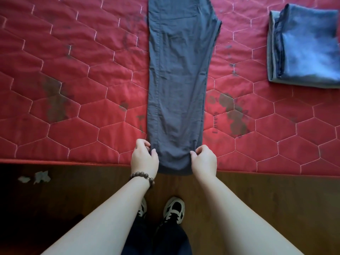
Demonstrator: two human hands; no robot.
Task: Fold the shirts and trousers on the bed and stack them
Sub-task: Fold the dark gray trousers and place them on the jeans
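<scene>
Progress: one garment is finished. A folded blue denim garment (305, 46) lies near the far right corner of the bed (64, 70), well apart from the work in hand. The grey trousers (177, 80) are partly processed: they lie lengthwise as one narrow strip, apparently with one leg folded over the other, running from the near edge of the bed toward the far edge. The waist end runs out of view at the top. No other shirts or trousers are in view, so the remaining count cannot be told.

Remaining, as judged from this layout: fold the grey trousers across their length into a compact packet, then place them with the denim garment to form the stack.

Hand state: the left hand (144, 159) pinches the left corner of the hem end of the trousers, with curled fingers (145, 143) closed on the cloth. The right hand (204, 160) pinches the right corner likewise. Both hold fabric and nothing else.

Position: the hem end sits at the near edge of the bed, slightly overhanging it, directly between the two hands. The rest of the strip lies flat beyond the fingers.
</scene>
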